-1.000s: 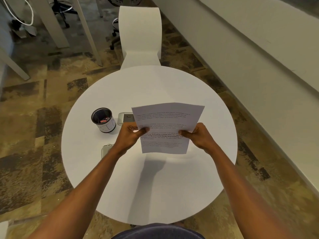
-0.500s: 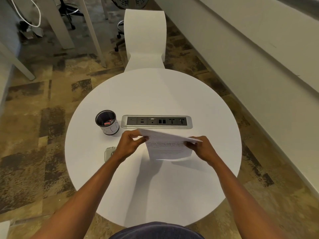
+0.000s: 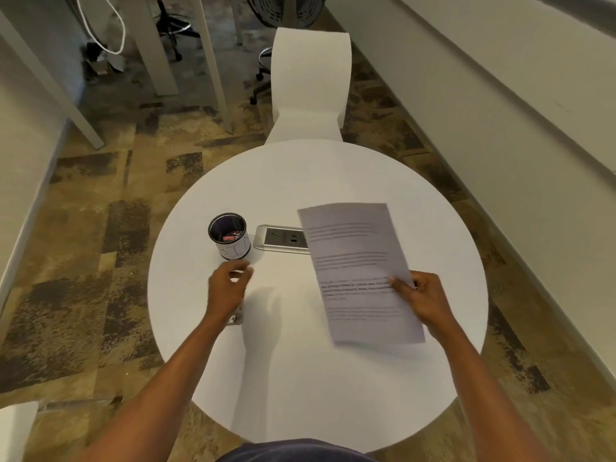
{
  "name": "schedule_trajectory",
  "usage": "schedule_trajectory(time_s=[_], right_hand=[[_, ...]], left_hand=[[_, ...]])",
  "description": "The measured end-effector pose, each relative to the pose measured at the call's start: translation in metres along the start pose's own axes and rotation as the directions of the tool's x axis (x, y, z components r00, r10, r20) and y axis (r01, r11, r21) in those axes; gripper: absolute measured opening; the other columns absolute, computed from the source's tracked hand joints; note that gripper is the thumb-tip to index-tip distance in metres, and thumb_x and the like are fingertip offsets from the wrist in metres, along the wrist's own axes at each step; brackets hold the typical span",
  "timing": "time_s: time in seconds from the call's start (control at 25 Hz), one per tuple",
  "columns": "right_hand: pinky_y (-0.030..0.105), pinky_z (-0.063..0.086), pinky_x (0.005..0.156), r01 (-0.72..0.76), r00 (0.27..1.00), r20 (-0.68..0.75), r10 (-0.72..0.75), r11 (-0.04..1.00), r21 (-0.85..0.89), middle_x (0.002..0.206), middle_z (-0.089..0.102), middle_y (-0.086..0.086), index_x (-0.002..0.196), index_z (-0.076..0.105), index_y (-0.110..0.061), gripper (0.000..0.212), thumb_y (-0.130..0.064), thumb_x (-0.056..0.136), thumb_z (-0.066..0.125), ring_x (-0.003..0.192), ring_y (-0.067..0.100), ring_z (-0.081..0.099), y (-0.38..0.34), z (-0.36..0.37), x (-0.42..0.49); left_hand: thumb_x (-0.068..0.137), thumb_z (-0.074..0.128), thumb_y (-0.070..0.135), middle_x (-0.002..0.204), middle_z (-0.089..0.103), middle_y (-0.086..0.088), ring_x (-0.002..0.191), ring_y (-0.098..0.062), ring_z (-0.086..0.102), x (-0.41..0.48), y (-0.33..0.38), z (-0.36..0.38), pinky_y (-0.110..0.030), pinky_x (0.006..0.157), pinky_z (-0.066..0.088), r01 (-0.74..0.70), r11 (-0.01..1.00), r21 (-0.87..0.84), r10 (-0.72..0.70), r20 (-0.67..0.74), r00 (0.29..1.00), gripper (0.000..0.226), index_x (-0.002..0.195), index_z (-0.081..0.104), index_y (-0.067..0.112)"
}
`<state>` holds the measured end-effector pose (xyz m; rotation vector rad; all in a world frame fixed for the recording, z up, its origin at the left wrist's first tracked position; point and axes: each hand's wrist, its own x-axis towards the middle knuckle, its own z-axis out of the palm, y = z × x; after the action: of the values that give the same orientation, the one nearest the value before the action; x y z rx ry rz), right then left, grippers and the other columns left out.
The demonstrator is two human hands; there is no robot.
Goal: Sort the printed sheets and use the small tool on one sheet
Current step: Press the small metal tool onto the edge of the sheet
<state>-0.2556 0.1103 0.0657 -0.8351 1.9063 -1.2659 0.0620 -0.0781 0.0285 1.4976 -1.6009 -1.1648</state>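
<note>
Right hand pinches printed sheets; left hand, loosely open and empty, hovers over small tool, probably about to grasp it.

A white printed paper sheet with several blocks of black text, one block bolder, hangs tilted above the right half of the table, its far corner leaning left. A small silvery metal tool, possibly a stapler, lies flat on the left side, mostly hidden and too blurred to identify.
</note>
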Motion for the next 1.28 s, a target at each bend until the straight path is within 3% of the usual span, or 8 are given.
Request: schedule_trajectory(time_s=[0.04, 0.12, 0.2, 0.28, 0.4, 0.64, 0.88, 1.28], right_hand=[[0.035, 0.061, 0.063, -0.008, 1.000, -0.007, 0.008, 0.999, 0.038, 0.079, 0.078, 0.009, 0.084, 0.076, -0.005, 0.017, -0.022, 0.085, 0.074, 0.071, 0.023, 0.074, 0.000, -0.004, -0.004], [0.038, 0.063, 0.066, -0.041, 0.999, -0.004, 0.042, 0.993, 0.113, 0.087, 0.079, 0.007, 0.093, 0.076, -0.010, 0.015, -0.022, 0.084, 0.074, 0.077, 0.027, 0.076, 0.005, -0.009, -0.012], [0.036, 0.062, 0.066, -0.092, 0.996, -0.005, 0.094, 0.978, 0.185, 0.092, 0.079, 0.008, 0.098, 0.076, -0.011, 0.017, -0.021, 0.083, 0.074, 0.081, 0.028, 0.076, 0.011, -0.010, -0.019], [0.037, 0.062, 0.066, -0.155, 0.988, 0.016, 0.156, 0.956, 0.248, 0.096, 0.078, 0.011, 0.101, 0.075, -0.008, 0.020, -0.018, 0.083, 0.074, 0.084, 0.031, 0.075, 0.020, -0.008, -0.024], [0.041, 0.062, 0.070, -0.248, 0.968, 0.034, 0.249, 0.925, 0.288, 0.099, 0.077, 0.015, 0.102, 0.074, -0.005, 0.024, -0.017, 0.082, 0.074, 0.088, 0.035, 0.074, 0.030, -0.004, -0.031], [0.035, 0.061, 0.063, -0.341, 0.935, 0.025, 0.355, 0.875, 0.344, 0.098, 0.078, 0.013, 0.099, 0.075, -0.005, 0.019, -0.012, 0.081, 0.074, 0.083, 0.028, 0.076, 0.043, 0.001, -0.041], [0.033, 0.061, 0.061, -0.380, 0.912, -0.011, 0.411, 0.853, 0.357, 0.096, 0.078, 0.013, 0.097, 0.075, -0.005, 0.019, -0.012, 0.079, 0.076, 0.081, 0.027, 0.076, 0.057, -0.002, -0.050], [0.034, 0.062, 0.064, -0.432, 0.871, -0.063, 0.487, 0.820, 0.375, 0.093, 0.078, 0.010, 0.097, 0.074, -0.005, 0.020, -0.011, 0.079, 0.077, 0.081, 0.025, 0.076, 0.089, 0.002, -0.069]], left_hand=[[0.087, 0.065, 0.009, 0.103, 0.069, -0.015, 0.086, -0.024, 0.064, 0.002, -0.009, -0.008, -0.035, 0.080, 0.054, 0.053, 0.996, 0.065, -0.047, -0.098, 0.994, 0.015, 0.100, 0.068, 0.003], [0.087, 0.062, 0.014, 0.106, 0.066, -0.018, 0.098, -0.034, 0.062, 0.005, -0.025, -0.019, -0.039, 0.085, 0.047, 0.205, 0.959, 0.198, -0.160, -0.224, 0.961, 0.022, 0.105, 0.066, 0.002], [0.088, 0.060, 0.025, 0.106, 0.067, -0.018, 0.104, -0.038, 0.059, 0.006, -0.036, -0.026, -0.038, 0.083, 0.045, 0.379, 0.886, 0.265, -0.320, -0.240, 0.917, 0.029, 0.104, 0.066, 0.001], [0.088, 0.059, 0.031, 0.083, 0.067, -0.013, 0.090, -0.037, 0.061, 0.006, -0.045, -0.028, -0.037, 0.073, 0.045, 0.464, 0.851, 0.246, -0.432, -0.174, 0.885, 0.031, 0.083, 0.067, 0.002], [0.085, 0.059, 0.022, 0.068, 0.062, -0.009, 0.071, -0.030, 0.055, 0.007, -0.055, -0.026, -0.030, 0.059, 0.038, 0.477, 0.858, 0.190, -0.461, -0.123, 0.879, 0.026, 0.063, 0.063, 0.008], [0.083, 0.065, 0.009, 0.079, 0.066, -0.009, 0.078, -0.026, 0.057, 0.007, -0.069, -0.019, -0.030, 0.070, 0.042, 0.457, 0.889, -0.009, -0.456, -0.094, 0.885, 0.013, 0.071, 0.069, 0.009], [0.085, 0.066, 0.006, 0.072, 0.063, -0.010, 0.069, -0.023, 0.052, 0.004, -0.061, -0.001, -0.031, 0.070, 0.042, 0.415, 0.905, -0.094, -0.412, 0.053, 0.910, 0.013, 0.072, 0.070, 0.004], [0.086, 0.066, 0.004, 0.078, 0.065, -0.012, 0.068, -0.020, 0.054, -0.012, -0.027, 0.074, -0.028, 0.066, 0.044, 0.383, 0.919, -0.096, -0.344, 0.281, 0.896, 0.009, 0.082, 0.072, -0.002]])
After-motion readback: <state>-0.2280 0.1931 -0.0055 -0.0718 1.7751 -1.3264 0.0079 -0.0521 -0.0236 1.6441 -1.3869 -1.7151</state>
